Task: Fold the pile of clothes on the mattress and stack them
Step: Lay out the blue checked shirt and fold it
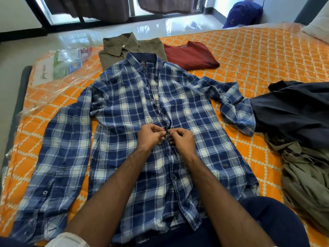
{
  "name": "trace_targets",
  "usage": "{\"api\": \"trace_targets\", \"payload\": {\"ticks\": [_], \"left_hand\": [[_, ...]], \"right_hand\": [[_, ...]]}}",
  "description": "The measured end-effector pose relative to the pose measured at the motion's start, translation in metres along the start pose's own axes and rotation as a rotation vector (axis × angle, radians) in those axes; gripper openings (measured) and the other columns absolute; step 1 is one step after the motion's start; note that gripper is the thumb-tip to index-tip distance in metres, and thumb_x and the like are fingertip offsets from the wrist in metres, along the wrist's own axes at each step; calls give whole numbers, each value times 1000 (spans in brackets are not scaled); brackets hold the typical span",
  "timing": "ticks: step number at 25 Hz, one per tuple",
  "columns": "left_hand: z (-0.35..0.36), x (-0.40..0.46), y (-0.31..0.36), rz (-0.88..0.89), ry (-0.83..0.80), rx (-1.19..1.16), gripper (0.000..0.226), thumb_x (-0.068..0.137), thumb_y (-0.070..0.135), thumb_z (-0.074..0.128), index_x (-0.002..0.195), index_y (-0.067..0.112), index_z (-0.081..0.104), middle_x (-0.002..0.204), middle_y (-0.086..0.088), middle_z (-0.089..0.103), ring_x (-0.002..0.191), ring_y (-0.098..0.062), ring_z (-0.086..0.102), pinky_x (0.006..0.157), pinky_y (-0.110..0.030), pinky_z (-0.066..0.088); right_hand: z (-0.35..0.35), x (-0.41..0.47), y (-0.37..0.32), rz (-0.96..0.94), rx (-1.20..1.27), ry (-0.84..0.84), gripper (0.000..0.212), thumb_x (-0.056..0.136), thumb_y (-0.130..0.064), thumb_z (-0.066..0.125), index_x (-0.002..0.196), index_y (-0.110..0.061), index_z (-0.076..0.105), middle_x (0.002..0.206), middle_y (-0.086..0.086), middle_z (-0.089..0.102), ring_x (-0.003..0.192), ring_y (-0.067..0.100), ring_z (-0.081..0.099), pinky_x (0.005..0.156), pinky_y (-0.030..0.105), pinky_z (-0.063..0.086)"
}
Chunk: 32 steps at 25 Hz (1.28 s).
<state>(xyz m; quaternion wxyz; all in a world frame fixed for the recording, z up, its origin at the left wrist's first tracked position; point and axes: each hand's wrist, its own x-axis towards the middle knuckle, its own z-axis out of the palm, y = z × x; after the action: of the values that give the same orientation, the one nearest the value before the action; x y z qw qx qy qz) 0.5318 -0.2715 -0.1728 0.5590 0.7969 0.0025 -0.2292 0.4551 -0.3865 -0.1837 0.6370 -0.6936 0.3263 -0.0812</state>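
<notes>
A blue and white plaid shirt [124, 111] lies spread face up on the orange quilted mattress [258, 56], sleeves out to both sides. My left hand [151, 135] and my right hand [181, 138] meet at the shirt's front placket, about halfway down. Both pinch the placket edges at a button there. The buttons below the hands look fastened; above them the front gapes open. A folded olive shirt [114, 49] and a folded maroon top [192, 54] lie side by side beyond the plaid collar.
Unfolded clothes are heaped at the right: a dark navy garment [293, 111] over an olive one [306, 177]. Clear plastic wrap with a label [60, 68] covers the mattress's left corner. A blue backpack [243, 13] stands on the floor beyond; a pillow [318, 25] lies at far right.
</notes>
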Motion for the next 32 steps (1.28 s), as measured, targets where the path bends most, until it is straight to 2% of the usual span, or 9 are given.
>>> {"api": "trace_targets", "payload": {"ticks": [6, 11, 14, 18, 22, 25, 27, 30, 32], "left_hand": [[-5, -2, 0, 20, -57, -43, 12, 89, 18, 77, 92, 7, 72, 83, -7, 76, 73, -16, 73, 62, -28, 61], [2, 0, -4, 53, 6, 51, 8, 92, 5, 70, 93, 7, 62, 80, -9, 71, 63, -12, 66, 51, -21, 52], [3, 1, -4, 122, -4, 157, 14, 93, 3, 67, 93, 13, 57, 84, -8, 66, 66, -13, 63, 52, -20, 51], [-5, 3, -1, 176, -93, 262, 30, 86, -2, 70, 103, 15, 50, 82, -8, 65, 70, -18, 66, 60, -33, 57], [-24, 10, 7, 217, -127, 372, 29, 91, 5, 69, 112, 11, 50, 81, -2, 63, 65, -14, 64, 52, -19, 51], [-34, 38, 22, 334, -20, 420, 14, 98, 7, 58, 112, 11, 57, 96, 2, 63, 83, -9, 62, 67, -14, 50], [-35, 59, 29, 359, -5, 439, 16, 97, 5, 58, 113, 9, 60, 104, 0, 64, 91, -10, 62, 72, -12, 47], [-27, 79, 22, 338, -23, 506, 14, 91, 7, 66, 105, 9, 66, 106, -6, 66, 94, -16, 64, 84, -29, 56], [-22, 82, 15, 331, 3, 476, 10, 87, 10, 73, 95, 12, 68, 100, -5, 66, 90, -16, 65, 86, -35, 57]], "right_hand": [[4, 1, -4, -36, -137, 32, 12, 86, -25, 80, 85, -16, 73, 77, -1, 75, 69, 11, 71, 61, 23, 58], [4, 8, -7, 0, -246, -4, 9, 84, -25, 79, 83, -18, 72, 77, -1, 74, 72, 17, 73, 66, 35, 63], [2, 10, -8, 48, -202, -27, 6, 86, -17, 76, 83, -15, 71, 82, 2, 75, 72, 20, 73, 69, 39, 64], [-4, 17, -21, 138, -198, -170, 2, 91, -8, 68, 90, -8, 68, 89, 6, 71, 78, 16, 68, 68, 31, 62], [-20, 29, -51, 177, -216, -292, 21, 104, -12, 49, 89, -5, 62, 77, 6, 63, 65, 15, 58, 57, 27, 51], [-11, 48, -75, -231, -454, -19, 21, 105, -20, 51, 94, -7, 64, 83, 1, 65, 67, 9, 58, 57, 14, 45], [11, 64, -89, -380, -564, -74, 8, 99, -17, 61, 93, -12, 64, 88, -2, 65, 75, 8, 61, 66, 16, 49], [38, 78, -81, -317, -982, -190, 15, 88, -23, 75, 88, -20, 60, 88, -1, 65, 80, 18, 65, 77, 37, 58], [38, 82, -71, -269, -1083, -174, 17, 85, -26, 77, 91, -18, 62, 87, -1, 64, 80, 19, 64, 78, 38, 58]]}}
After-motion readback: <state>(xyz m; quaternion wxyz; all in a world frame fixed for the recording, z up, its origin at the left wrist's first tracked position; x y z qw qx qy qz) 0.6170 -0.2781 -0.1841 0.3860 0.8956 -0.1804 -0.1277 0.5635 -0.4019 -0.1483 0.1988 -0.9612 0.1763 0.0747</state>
